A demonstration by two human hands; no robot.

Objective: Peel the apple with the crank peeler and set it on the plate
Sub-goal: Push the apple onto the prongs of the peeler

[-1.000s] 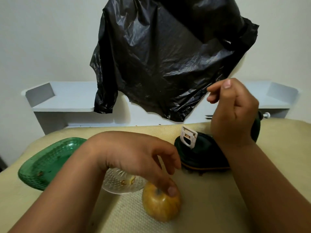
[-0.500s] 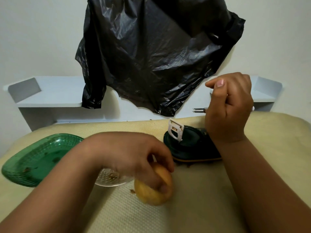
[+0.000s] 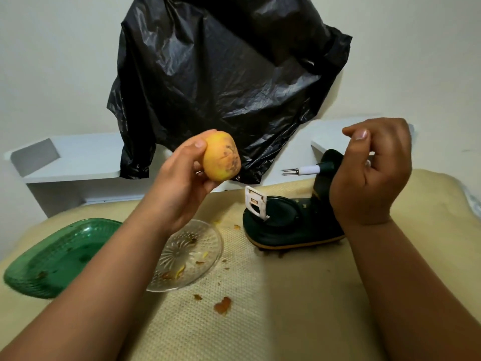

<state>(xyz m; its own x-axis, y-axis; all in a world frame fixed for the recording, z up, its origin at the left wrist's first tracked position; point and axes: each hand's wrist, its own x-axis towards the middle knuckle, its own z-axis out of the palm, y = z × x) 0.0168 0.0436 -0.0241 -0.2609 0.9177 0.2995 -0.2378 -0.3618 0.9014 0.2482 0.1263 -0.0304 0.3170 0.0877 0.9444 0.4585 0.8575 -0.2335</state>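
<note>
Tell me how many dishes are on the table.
2: a green tray at the left edge, and a clear glass plate beside it, partly hidden under the left hand's forearm. None seems hidden.

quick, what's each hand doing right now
Left hand: holding the apple up in the air, fingers curled round it.
Right hand: fingers curled at the crank peeler; whether it grips the handle cannot be told.
</note>
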